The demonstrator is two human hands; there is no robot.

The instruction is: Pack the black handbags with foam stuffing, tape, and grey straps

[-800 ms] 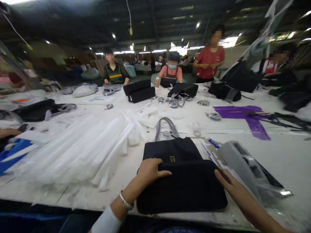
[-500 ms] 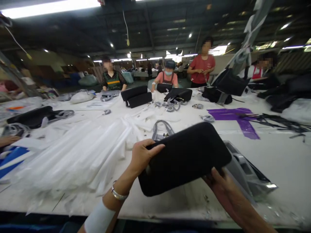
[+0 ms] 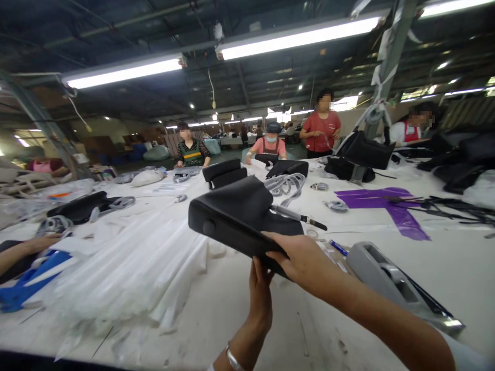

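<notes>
A black handbag (image 3: 235, 214) is lifted off the white table (image 3: 456, 257), tilted with its base toward the left. My right hand (image 3: 305, 263) grips its near lower edge, fingers closed over it. Beneath the bag, my left hand (image 3: 261, 296) reaches up with its fingers on the underside; a bracelet shows on the wrist. A grey strap (image 3: 288, 183) with a dark tip trails from the bag's far side.
A heap of white plastic sleeves (image 3: 127, 268) lies to the left. A grey tape dispenser (image 3: 386, 273) sits to the right, purple sheets (image 3: 382, 198) behind it. More black bags (image 3: 224, 172) and several seated or standing people line the far side. Another person's arm (image 3: 23, 250) rests at left.
The bag lay flat on the table under both hands. It has been picked up and turned, my right hand moving onto its near edge and my left going underneath. The camera tilted upward.
</notes>
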